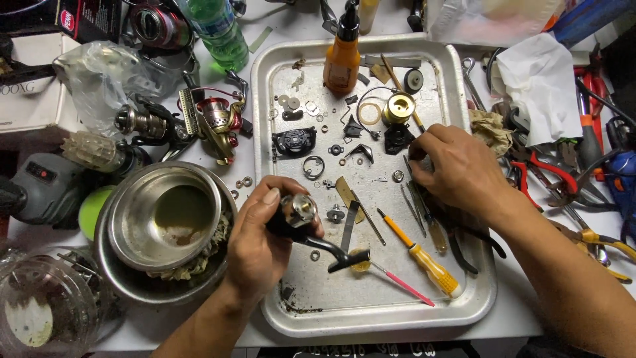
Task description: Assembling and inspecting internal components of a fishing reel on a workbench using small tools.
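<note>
Head view: left hand (255, 248) is wrapped round a black fishing-reel body (298, 222), thumb laid along its top, fingers curled under; reel sits over the near-left part of the metal tray (477, 305), its T-shaped foot (341, 257) sticking out to the right just above the tray floor, bare silver shaft housing up top. Right hand (460, 169) lies palm-down on the tray's right side w/ fingers bent & fingertips pressed down by a black reel part (397, 139); can't tell if it's actually pinching anything, the fingertips hide it. Just beyond sits a gold spool (399, 108), an orange bottle (342, 56) stands at the tray's far edge, & small washers, rings and a black side plate (295, 140) are scattered across the middle. Near the right hand: yellow-handled screwdriver (424, 255), pink-handled pick (404, 286), tweezers. Off-tray left: nested steel bowls (165, 222) w/ murky residue, a red-and-gold spinning reel (215, 119), a green bottle. Right: crumpled white rag (540, 86), pliers w/ red grips. Judgement: reel is stripped down, work sits mid-service, at the part-picking stage; the held body looks ready for a piece. Next move prob calls for a clean fingertip pinch on one small piece w/o scattering neighbours, plus the left hand keeping the body steady, opening facing up.
</note>
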